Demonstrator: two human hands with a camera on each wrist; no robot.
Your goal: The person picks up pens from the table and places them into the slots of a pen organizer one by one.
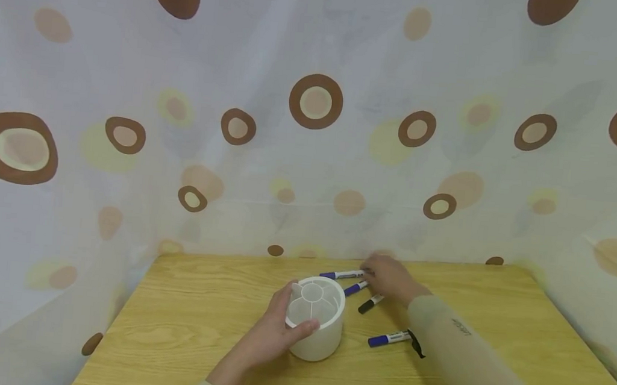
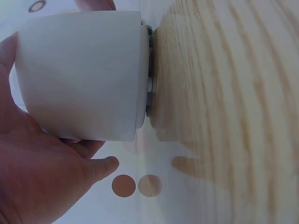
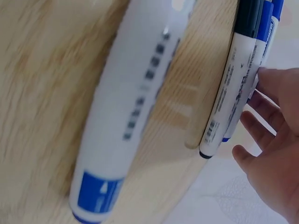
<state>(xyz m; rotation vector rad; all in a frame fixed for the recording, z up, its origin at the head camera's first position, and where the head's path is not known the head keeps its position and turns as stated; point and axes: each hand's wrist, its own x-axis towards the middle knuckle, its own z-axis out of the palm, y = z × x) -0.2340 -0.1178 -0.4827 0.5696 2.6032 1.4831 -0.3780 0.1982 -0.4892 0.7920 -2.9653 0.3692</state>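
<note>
A white round pen holder (image 1: 319,338) with divided compartments is held in my left hand (image 1: 276,326), thumb over the near rim and fingers round its left side. In the left wrist view the holder's smooth wall (image 2: 79,74) fills much of the picture, its base close to the wood. My right hand (image 1: 393,279) reaches over the far markers, fingertips right at the farthest blue-capped marker (image 1: 342,275). In the right wrist view its fingers (image 3: 259,130) are spread beside the markers. Nearer lie a second blue-capped marker (image 1: 355,289) and a black-capped marker (image 3: 229,88).
Another blue-capped marker (image 1: 388,338) lies apart, nearer me, below the right wrist. A black strap (image 1: 416,344) hangs from that wrist. The wooden table (image 1: 178,327) ends at a hanging sheet (image 1: 256,170) patterned with brown and yellow spots.
</note>
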